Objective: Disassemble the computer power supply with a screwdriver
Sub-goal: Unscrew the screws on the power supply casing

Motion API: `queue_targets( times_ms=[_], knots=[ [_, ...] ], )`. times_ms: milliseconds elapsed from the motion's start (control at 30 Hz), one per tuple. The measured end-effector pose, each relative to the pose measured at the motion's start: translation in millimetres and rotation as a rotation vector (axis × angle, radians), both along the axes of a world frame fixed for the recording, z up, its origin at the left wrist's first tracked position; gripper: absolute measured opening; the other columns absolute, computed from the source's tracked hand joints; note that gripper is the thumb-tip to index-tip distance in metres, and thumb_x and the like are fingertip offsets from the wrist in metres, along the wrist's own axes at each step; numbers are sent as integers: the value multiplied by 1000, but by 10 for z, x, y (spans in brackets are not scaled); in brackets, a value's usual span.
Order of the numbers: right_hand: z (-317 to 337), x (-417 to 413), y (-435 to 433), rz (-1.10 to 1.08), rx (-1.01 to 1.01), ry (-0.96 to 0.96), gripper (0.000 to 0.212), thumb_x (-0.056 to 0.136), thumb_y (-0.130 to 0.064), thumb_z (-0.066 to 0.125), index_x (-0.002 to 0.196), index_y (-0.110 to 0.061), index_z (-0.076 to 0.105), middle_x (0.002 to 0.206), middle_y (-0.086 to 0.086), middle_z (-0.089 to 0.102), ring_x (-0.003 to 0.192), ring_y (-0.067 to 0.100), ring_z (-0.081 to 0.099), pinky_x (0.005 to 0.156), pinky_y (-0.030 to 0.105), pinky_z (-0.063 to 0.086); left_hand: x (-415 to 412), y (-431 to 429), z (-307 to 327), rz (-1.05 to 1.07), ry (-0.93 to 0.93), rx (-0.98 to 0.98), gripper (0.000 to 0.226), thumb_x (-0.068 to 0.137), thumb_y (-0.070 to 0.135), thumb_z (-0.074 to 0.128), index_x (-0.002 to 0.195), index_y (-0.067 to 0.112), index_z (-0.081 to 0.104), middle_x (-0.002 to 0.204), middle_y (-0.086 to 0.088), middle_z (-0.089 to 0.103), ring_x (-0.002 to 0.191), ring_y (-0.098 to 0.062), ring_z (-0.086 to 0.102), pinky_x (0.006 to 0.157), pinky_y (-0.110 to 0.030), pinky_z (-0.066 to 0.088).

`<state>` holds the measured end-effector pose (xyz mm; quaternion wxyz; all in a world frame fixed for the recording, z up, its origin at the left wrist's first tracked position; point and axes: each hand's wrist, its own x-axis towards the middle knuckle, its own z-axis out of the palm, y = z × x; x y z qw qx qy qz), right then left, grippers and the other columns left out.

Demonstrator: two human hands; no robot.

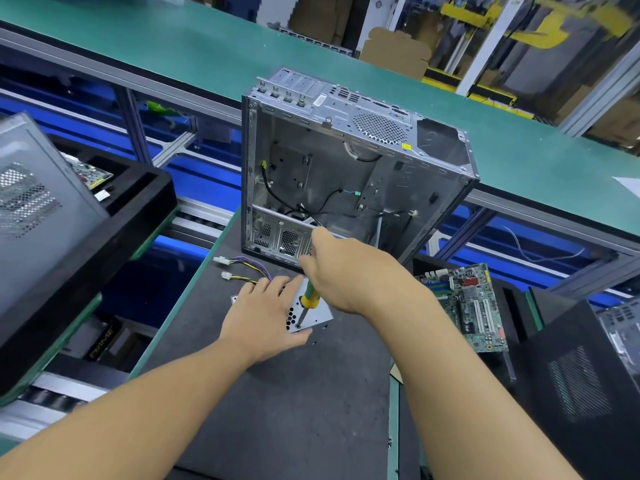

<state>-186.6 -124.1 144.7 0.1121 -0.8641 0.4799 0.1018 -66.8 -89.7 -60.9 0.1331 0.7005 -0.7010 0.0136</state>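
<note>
A silver power supply (320, 313) lies on the dark mat (294, 393), mostly hidden under my hands. Its bundle of coloured cables (247, 268) with white plugs trails off to the left. My left hand (266, 317) lies flat on the box, fingers spread, thumb at its near edge. My right hand (341, 271) grips the green and yellow screwdriver (308, 299) from above. The shaft stands almost upright, its tip down at the near corner of the box's top plate.
An open, emptied grey computer case (346, 174) stands just behind the power supply. A green motherboard (467, 306) lies to the right beside a black case (581, 382). On the left a black tray (86, 237) holds another grey case (31, 209). A green conveyor belt (173, 46) runs behind.
</note>
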Motion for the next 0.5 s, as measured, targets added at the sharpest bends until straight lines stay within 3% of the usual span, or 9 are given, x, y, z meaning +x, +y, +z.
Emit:
queue_targets(
  times_ms=[100,200,300,367,500],
  knots=[
    [-6,25,10,0,64,-24,14,103,-28,33,95,-16,31,67,2,49,59,22,44,51,33,27,-10,8,10,-9,-10,-65,71,72,74,50,119,22,56,101,3,55,85,-23,52,77,-39,46],
    [-5,29,-2,-13,87,-10,9,102,-22,36,97,-16,32,69,3,48,58,22,43,53,33,30,-10,12,10,-5,-15,-81,70,70,74,52,116,21,56,99,3,56,83,-23,53,75,-39,47],
    [56,17,10,4,145,2,5,101,-21,36,104,-18,39,87,4,52,69,24,50,58,34,35,-11,8,2,-9,-8,-63,71,71,74,52,119,22,55,103,4,56,86,-24,53,78,-40,46],
    [125,7,48,41,216,14,9,98,-21,37,105,-25,43,101,2,44,71,22,51,56,33,34,-11,6,6,-8,8,-56,70,71,73,54,119,22,57,104,4,56,87,-24,52,80,-40,46],
    [148,4,68,24,219,20,14,98,-30,37,110,-25,42,107,3,44,73,23,52,56,32,31,-16,9,19,-8,2,-51,65,71,72,54,112,22,60,99,4,57,86,-24,52,79,-42,47]
  ],
)
